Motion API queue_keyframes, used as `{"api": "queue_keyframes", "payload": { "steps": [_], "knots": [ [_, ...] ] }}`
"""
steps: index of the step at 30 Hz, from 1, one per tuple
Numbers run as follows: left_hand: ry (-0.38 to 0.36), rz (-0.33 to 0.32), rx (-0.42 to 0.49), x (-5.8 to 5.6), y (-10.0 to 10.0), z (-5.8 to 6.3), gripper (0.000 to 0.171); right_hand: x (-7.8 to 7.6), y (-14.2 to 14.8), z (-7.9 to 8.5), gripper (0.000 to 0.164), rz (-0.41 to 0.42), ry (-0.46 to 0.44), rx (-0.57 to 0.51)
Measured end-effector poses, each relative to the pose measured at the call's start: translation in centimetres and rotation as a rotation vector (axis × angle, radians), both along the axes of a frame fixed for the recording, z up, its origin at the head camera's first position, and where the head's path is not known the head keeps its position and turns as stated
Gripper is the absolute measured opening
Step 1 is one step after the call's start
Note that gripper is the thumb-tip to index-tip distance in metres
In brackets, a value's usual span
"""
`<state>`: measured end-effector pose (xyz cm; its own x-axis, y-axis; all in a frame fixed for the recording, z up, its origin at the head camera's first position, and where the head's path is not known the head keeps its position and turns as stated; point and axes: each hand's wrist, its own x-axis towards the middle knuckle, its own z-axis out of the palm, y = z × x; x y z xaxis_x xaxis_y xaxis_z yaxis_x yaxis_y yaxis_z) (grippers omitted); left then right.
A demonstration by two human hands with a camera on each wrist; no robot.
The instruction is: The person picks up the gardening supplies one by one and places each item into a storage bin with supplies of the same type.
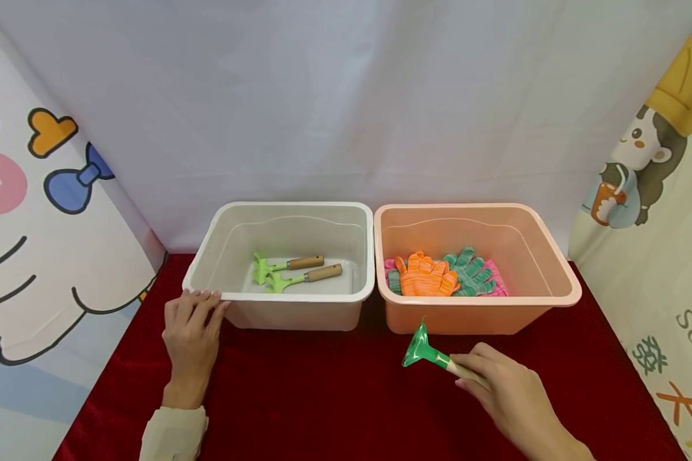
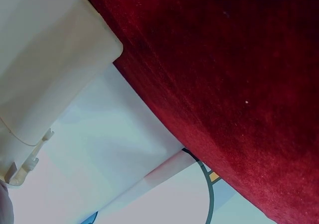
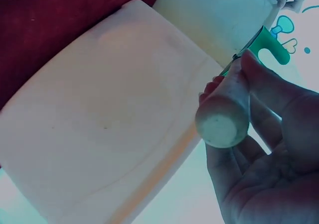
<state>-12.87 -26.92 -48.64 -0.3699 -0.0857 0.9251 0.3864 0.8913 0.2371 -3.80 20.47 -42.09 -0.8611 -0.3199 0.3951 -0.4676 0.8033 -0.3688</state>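
My right hand (image 1: 507, 390) grips the pale wooden handle of a small garden hand tool (image 1: 423, 349) with a shiny green, flared head. It holds the tool over the red cloth, in front of the orange bin (image 1: 455, 317). In the right wrist view, the round handle end (image 3: 222, 129) faces the camera, with thumb and fingers around the handle. My left hand (image 1: 190, 333) holds the front-left rim of the white bin (image 1: 291, 314). Inside that bin lie two light-green garden hand tools (image 1: 277, 282) with brown wooden handles. The left wrist view hardly shows the hand.
Knitted gloves lie in the orange bin, an orange glove (image 1: 427, 276) on top and a green glove (image 1: 469, 275) beside it. Both bins stand side by side on a red cloth (image 1: 323, 390), against a white curtain (image 1: 300, 102). Printed cartoon sheets hang left and right.
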Motion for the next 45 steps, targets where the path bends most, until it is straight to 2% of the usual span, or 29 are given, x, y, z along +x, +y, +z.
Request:
{"api": "queue_keyframes", "payload": {
  "steps": [6, 24, 33, 41, 45],
  "knots": [
    [0.005, -0.003, 0.007, -0.1, 0.1, 0.1, 0.038, -0.7, -0.8, 0.7, 0.034, 0.032, 0.055, 0.003],
    [0.004, -0.001, 0.008, 0.0, 0.1, 0.2, 0.037, -3.3, -3.4, 3.3, 0.034, 0.091, 0.141, -0.004],
    [0.007, 0.004, 0.006, -0.1, 0.0, 0.1, 0.037, -4.7, -4.9, 5.0, 0.03, 0.056, 0.068, 0.003],
    [0.013, 0.003, 0.011, 0.0, 0.1, 0.0, 0.038, -6.3, -6.2, 5.6, 0.028, 0.094, 0.1, -0.03],
    [0.013, 0.002, 0.007, 0.0, 0.1, 0.0, 0.038, -6.8, -6.6, 6.0, 0.027, 0.088, 0.083, -0.022]
  ]
}}
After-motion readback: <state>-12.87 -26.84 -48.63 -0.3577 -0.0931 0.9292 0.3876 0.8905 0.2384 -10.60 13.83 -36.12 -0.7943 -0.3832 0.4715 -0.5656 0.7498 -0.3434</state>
